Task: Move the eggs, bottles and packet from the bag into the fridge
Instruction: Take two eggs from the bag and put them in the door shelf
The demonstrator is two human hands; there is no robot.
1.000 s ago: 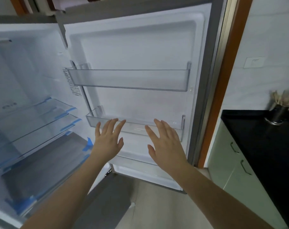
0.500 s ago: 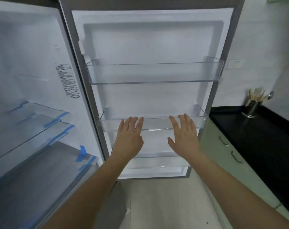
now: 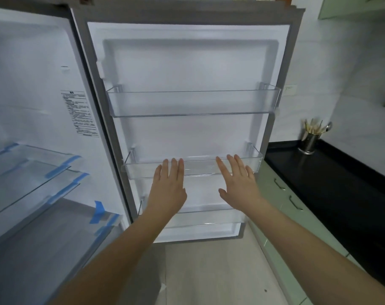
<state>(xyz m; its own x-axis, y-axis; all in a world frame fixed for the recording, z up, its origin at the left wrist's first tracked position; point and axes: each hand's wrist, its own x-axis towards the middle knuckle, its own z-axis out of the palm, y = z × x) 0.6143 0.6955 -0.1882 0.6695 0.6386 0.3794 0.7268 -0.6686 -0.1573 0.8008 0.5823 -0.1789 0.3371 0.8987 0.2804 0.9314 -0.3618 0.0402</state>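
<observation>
The fridge stands open, its white door (image 3: 187,69) swung out in front of me. The door carries a clear upper bin (image 3: 193,104), a clear middle bin (image 3: 200,167) and a lower bin (image 3: 209,216), all with nothing in them. My left hand (image 3: 168,188) and my right hand (image 3: 240,183) are stretched out flat, palms down and fingers apart, just in front of the middle bin. Neither hand holds anything. Glass shelves with blue tape (image 3: 33,170) show inside the fridge at the left. No bag, eggs, bottles or packet are in view.
A black counter (image 3: 341,183) runs along the right over pale green cabinets (image 3: 281,194). A metal cup of utensils (image 3: 310,139) stands at the counter's back. Light floor (image 3: 209,271) lies below my arms.
The view has swung right, so the door now faces me squarely and more of the counter shows. Both hands stay open and flat in front of the middle bin.
</observation>
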